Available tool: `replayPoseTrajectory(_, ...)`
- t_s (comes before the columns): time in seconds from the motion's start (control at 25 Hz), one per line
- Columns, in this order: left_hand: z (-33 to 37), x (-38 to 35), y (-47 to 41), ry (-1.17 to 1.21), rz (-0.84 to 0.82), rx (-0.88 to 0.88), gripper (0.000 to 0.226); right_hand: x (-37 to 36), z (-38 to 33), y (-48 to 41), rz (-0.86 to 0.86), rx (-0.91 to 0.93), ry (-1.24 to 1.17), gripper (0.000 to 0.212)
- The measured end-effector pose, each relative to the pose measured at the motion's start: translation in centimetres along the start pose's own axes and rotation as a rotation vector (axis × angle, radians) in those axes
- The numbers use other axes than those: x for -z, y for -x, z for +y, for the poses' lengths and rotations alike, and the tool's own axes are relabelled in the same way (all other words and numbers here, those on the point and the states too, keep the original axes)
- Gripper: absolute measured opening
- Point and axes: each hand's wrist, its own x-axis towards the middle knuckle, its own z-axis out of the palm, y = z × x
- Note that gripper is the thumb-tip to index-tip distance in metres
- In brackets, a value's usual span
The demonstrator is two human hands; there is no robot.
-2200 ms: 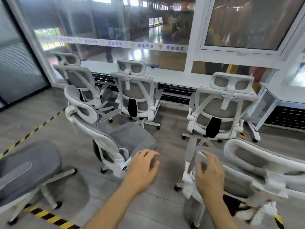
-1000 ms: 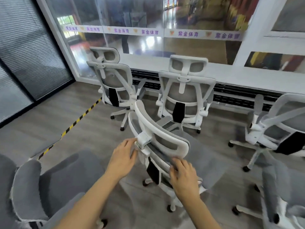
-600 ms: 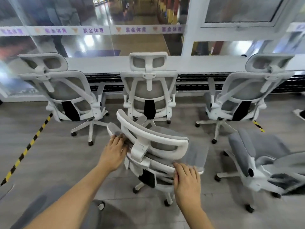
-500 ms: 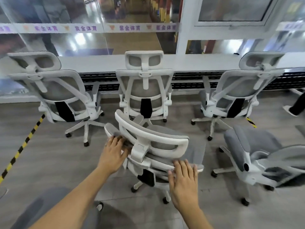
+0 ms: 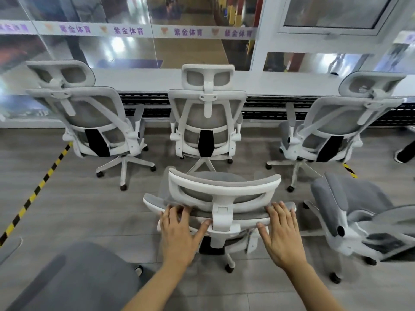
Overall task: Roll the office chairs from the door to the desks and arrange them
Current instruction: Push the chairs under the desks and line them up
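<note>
Left hand [image 5: 179, 232] laid flat on the backrest top of the nearest office chair [image 5: 222, 198], fingers spread, thumb hooked under the rim. Right hand [image 5: 280, 234] likewise open on the same rim, on the other side of the headrest post; neither grip closed round anything. Just beyond the grip, middle chair [image 5: 207, 122] pushed in at the white bench [image 5: 280, 83]. Left chair [image 5: 89, 122] and right chair [image 5: 332, 129] flanking it. Nearer, a fifth chair [image 5: 359, 216] right of the grip, a grey seat [image 5: 74, 281] lower left. Hazard tape [image 5: 33, 194] across the floor further left.
</note>
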Motion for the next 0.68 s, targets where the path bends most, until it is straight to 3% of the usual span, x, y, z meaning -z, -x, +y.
replayPoseTrajectory(0.36,1.3,-0.7,-3.2,-0.048,0.020,0.045,0.065,0.8,1.4,-5.1,-0.071,0.073,-0.099,0.063)
replayPoseTrajectory(0.52,3.7,-0.4,-2.5,-0.041,0.125,0.067,0.045,1.8,1.5,-5.8,-0.114,0.091,-0.151,0.063)
replayPoseTrajectory(0.68,10.5,-1.7,1.6,0.090,0.289,-0.177,0.029,3.8,3.3,-4.5,-0.082,0.025,-0.248,0.054)
